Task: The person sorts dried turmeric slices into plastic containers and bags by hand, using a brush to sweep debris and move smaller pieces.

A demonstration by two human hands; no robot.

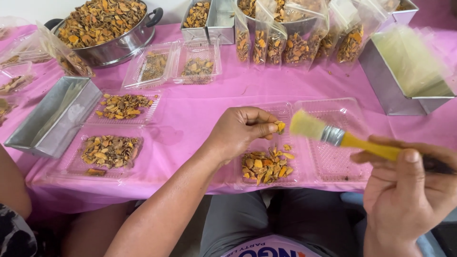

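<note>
The left hand is pinching a dried orange slice above the open clamshell tray; the right hand is clenching a yellow-handled brush, bristles pointing left, just beside the slice.

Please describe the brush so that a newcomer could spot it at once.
On the pink table, look at the open clear clamshell tray at the near edge. Above it, the right hand holds the brush: yellow handle, metal collar, pale bristles, the only tool here.
</note>
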